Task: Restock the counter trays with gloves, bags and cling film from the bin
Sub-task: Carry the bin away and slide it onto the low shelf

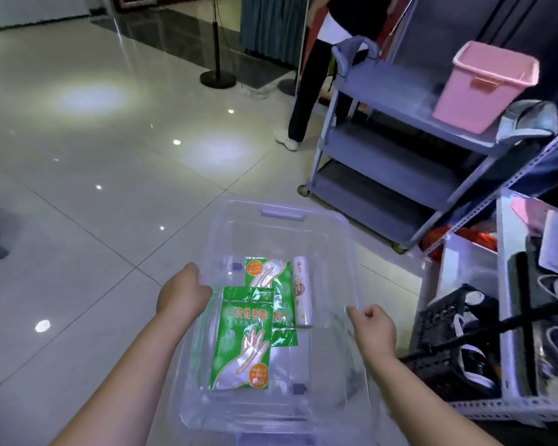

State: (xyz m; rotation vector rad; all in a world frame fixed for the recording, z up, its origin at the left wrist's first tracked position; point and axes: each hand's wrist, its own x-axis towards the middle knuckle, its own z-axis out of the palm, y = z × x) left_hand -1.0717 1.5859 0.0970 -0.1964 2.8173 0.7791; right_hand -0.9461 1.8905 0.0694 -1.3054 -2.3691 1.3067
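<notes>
The left hand [182, 296] is gripping the clear bin [342, 233], fingers curled over its left rim, and the right hand [372, 326] is gripping the right rim. Green glove packs [244, 342] and a white roll [302, 294] are lying between the fingers, the roll nearer the right ones.

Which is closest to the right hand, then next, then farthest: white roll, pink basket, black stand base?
1. White roll, in the clear bin beside the right hand.
2. Pink basket, on the grey cart.
3. Black stand base, far across the floor.
</notes>
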